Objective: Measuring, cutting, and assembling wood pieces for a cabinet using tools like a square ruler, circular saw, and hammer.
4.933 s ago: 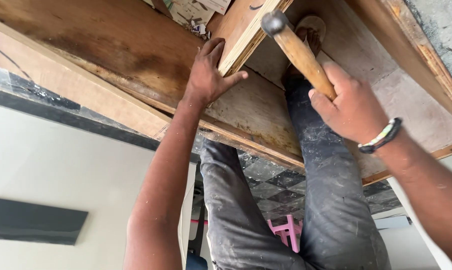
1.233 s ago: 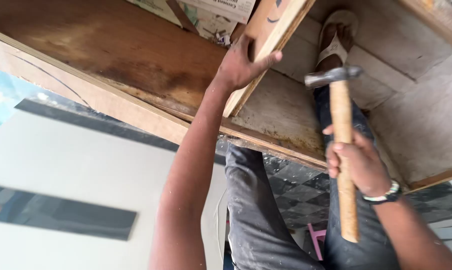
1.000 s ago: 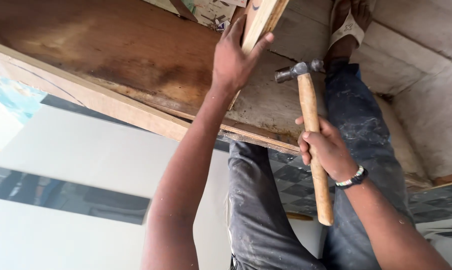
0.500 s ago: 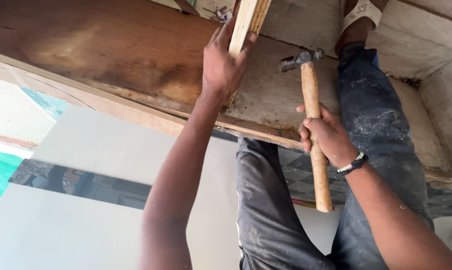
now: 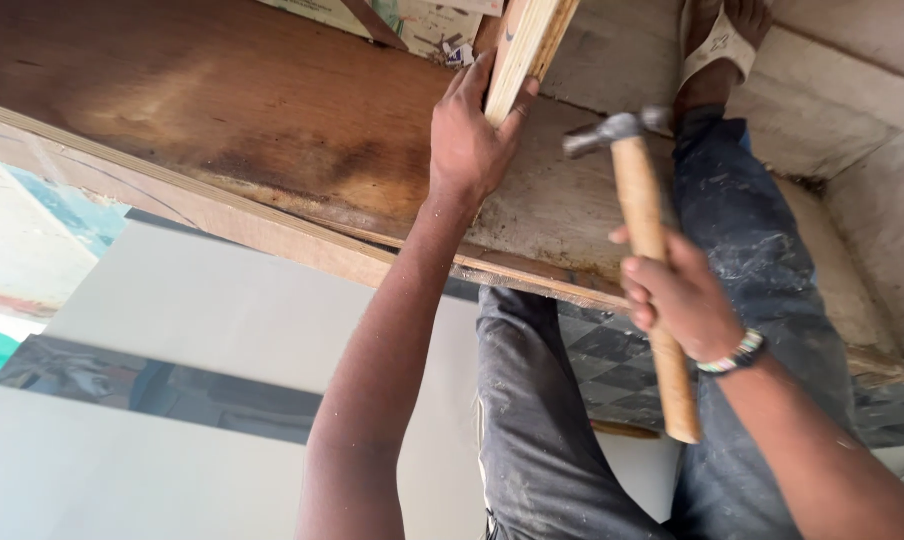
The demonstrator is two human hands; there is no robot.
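Head view. The left hand (image 5: 469,150) reaches up and forward, fingers and thumb closed around the lower end of a pale wooden strip (image 5: 527,45), thumb on its right face, fingers on its left. The strip's long axis runs from the hand up and slightly right, out of the top edge; it stands on edge against a broad brown plywood board (image 5: 222,110).

The right hand (image 5: 680,300) is clenched around the wooden handle of a hammer (image 5: 642,240), gripping about midway along the shaft, so that a length of handle projects below the fist. A beaded band sits on that wrist. The hammer's long axis is near vertical, leaning slightly left toward the top. Its grey metal head (image 5: 617,128) is uppermost and lies crosswise, one end pointing left toward the strip, just beside the strip but apart from it.

Below the board, the person's legs in dusty dark jeans (image 5: 752,240) extend forward, one foot in a sandal (image 5: 717,40) near the top edge. A pale tiled floor (image 5: 172,450) with a dark band lies at the left.
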